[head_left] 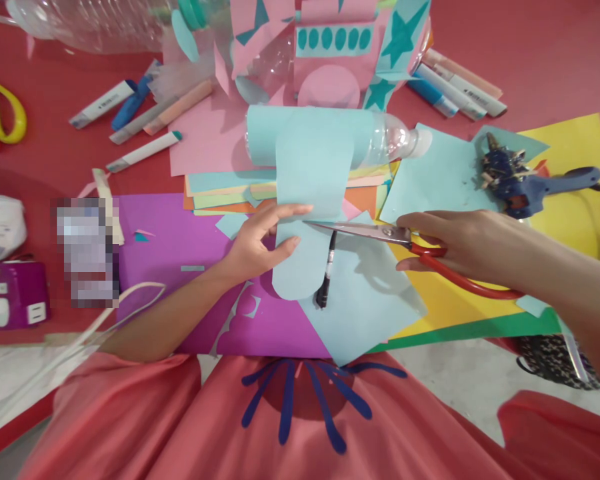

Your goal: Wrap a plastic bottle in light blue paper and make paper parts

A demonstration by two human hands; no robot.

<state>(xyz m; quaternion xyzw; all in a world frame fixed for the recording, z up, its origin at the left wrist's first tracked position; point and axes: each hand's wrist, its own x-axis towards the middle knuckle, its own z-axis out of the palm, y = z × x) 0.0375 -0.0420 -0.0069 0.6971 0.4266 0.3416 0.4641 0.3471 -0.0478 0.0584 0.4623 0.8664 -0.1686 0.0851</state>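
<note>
My left hand [260, 243] pinches the left edge of a light blue paper strip [305, 200] with a rounded lower end. The strip runs up over a clear plastic bottle [380, 140] wrapped in the same blue paper. My right hand [450, 243] grips red-handled scissors [380, 233], whose blades point left and meet the strip's right edge. A black marker [327, 280] lies under the strip on another light blue sheet [365, 300].
A purple sheet [170, 253], yellow sheet [575, 200] and green sheet lie below. A blue glue gun [540, 187] rests at the right. Markers [145, 150] lie at upper left, yellow scissors [5, 113] at far left. A decorated pink bottle craft [330, 53] stands behind. A purple power strip [10, 293] sits left.
</note>
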